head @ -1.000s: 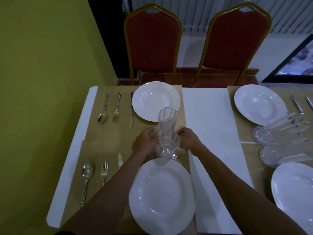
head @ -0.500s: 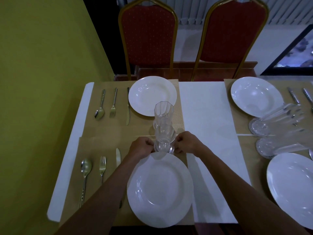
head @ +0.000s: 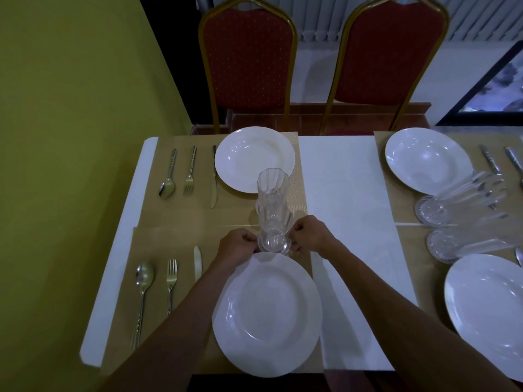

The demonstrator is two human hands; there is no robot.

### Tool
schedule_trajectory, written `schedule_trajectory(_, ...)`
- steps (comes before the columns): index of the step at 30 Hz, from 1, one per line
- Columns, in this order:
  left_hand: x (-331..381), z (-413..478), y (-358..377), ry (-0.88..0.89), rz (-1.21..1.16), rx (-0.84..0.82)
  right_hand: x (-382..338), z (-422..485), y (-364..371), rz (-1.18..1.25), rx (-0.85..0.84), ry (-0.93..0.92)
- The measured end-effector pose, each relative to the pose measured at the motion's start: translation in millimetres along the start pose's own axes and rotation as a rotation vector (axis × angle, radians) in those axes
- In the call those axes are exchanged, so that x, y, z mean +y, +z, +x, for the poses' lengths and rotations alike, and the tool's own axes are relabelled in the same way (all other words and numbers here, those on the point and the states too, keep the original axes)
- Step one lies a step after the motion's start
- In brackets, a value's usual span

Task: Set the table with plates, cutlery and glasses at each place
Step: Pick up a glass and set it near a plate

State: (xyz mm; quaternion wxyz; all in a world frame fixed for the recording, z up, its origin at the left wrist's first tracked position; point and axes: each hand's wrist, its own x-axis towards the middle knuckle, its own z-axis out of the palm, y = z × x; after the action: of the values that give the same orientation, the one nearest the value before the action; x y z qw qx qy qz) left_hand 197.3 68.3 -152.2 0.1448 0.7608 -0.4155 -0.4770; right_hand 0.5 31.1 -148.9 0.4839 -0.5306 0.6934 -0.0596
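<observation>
I see both hands meeting at the middle of the table (head: 339, 193), on either side of a tall clear ribbed glass (head: 273, 205). My left hand (head: 239, 246) and right hand (head: 310, 236) are each curled, fingertips pinching the base of the glass from opposite sides. The glass stands upright. It may be two glasses nested together; I cannot tell.

Its base sits at the top of a tan placemat (head: 169, 241), just beyond the far rim of the near plate (head: 267, 315), a white plate between my forearms. Left of that plate lie a near knife (head: 197, 263), near fork (head: 171, 278) and near spoon (head: 144, 278) in a row.

Beyond the glass is the far plate (head: 254, 158), with a far knife (head: 214, 179), far fork (head: 190, 176) and far spoon (head: 167, 182) to its left.

To the right, two more white plates (head: 427, 161) and two clear glasses (head: 458, 199) sit on tan mats. Two red chairs (head: 247, 58) face the far edge.
</observation>
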Motion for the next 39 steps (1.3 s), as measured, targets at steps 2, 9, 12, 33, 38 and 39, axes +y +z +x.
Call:
schedule_trajectory(2, 0.6, 0.7, 0.5, -0.020, -0.015, -0.004, 2.0, 0.3, 0.9, 0.025, 0.000, 0.002)
schedule_trajectory(9, 0.5, 2.1, 4.8, -0.038, -0.026, 0.001, 11.8, 2.2, 5.0, 0.089, 0.020, -0.008)
schedule_trajectory(12, 0.3, 0.5, 6.0, -0.033, -0.018, 0.008, 12.9, 3.2, 6.1, 0.090, 0.025, -0.011)
schedule_trajectory(33, -6.5, -4.6, 7.6, -0.014, -0.107, -0.008, 21.7, 5.2, 10.2, 0.176, 0.044, -0.023)
schedule_trajectory(38, -7.6, -5.7, 7.5, -0.014, -0.128, -0.011, 23.0, 6.0, 10.3, 0.188, 0.049, -0.025)
schedule_trajectory(39, -7.5, -6.0, 7.7, -0.014, -0.131, -0.011, 23.5, 6.5, 10.6, 0.191, 0.048, -0.024)
